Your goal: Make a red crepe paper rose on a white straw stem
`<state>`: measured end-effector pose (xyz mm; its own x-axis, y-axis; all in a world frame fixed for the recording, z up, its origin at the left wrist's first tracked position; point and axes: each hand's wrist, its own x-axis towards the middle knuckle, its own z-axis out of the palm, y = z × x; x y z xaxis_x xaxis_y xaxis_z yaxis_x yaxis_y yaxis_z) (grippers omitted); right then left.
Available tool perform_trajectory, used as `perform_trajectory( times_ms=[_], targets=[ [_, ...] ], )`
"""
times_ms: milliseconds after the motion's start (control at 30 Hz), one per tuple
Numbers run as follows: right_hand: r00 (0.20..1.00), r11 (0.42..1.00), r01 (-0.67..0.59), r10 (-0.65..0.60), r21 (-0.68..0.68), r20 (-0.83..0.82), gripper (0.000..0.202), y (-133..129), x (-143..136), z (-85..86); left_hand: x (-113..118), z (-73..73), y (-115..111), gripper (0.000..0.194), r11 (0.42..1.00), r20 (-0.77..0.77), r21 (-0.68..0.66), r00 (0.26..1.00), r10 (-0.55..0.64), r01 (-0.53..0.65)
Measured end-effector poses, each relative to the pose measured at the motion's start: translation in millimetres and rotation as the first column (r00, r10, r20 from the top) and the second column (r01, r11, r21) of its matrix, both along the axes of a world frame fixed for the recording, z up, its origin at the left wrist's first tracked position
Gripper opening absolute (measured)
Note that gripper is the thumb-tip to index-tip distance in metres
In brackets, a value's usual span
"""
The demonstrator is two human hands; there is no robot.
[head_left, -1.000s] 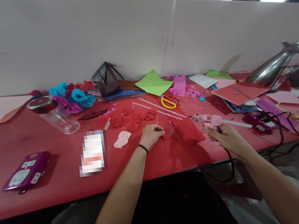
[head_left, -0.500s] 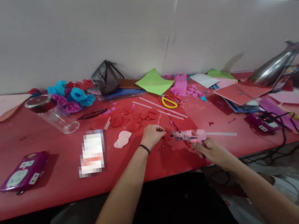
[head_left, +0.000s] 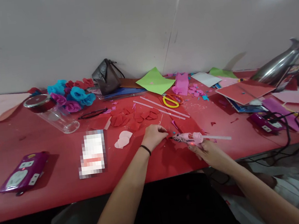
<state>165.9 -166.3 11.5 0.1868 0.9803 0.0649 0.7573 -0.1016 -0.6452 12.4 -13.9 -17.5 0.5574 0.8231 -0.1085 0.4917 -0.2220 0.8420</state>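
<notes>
My right hand is wrapped round the handle of a pink hot glue gun, which has a small red light. Out of its back sticks a translucent glue stick. The gun's dark nozzle points left, very close to the fingertips of my left hand. Those fingers are pinched together; what they hold is hard to make out against the red table. Cut red paper pieces lie just beyond my left hand, and pale pink paper petals to its left.
Two loose glue sticks and yellow-handled scissors lie farther back. At left are a glass bottle, paper flowers, a blurred-out white rectangle and a purple power strip. Another purple strip with cables and a metal jug are at right.
The glue gun has moved slightly left, bringing its nozzle nearer my left fingertips. My left hand stays pinched and has hardly moved.
</notes>
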Motion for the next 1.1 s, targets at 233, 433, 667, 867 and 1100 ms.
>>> perform_trajectory(
  times_ms=[233,433,667,867,1100],
  targets=[
    [1.0,0.997,0.002,-0.002,-0.072,0.0,0.032,-1.7,-0.3,-1.5,0.0,1.0,-0.7,0.012,1.0,0.001,-0.004,1.0,0.004,-0.004],
    [1.0,0.998,0.003,-0.004,-0.058,-0.021,0.033,-5.1,1.9,-2.3,-0.5,4.0,-1.7,0.011,1.0,0.005,-0.025,1.0,0.013,-0.013],
    [0.999,0.998,-0.023,0.022,-0.054,-0.029,0.035,-5.7,6.8,-3.3,-0.8,2.4,-1.4,0.011,1.0,0.018,-0.025,1.0,0.013,-0.013],
    [0.988,0.994,-0.061,0.073,-0.09,0.136,0.024,-14.4,7.3,-10.0,-0.3,-2.1,0.1,0.009,0.999,0.027,-0.032,0.999,0.023,-0.023],
    [0.724,0.973,-0.175,0.232,-0.152,0.65,0.011,-27.3,-0.3,-11.0,0.1,-2.1,-0.5,0.008,0.999,0.042,-0.045,0.999,0.029,-0.028]
  ],
)
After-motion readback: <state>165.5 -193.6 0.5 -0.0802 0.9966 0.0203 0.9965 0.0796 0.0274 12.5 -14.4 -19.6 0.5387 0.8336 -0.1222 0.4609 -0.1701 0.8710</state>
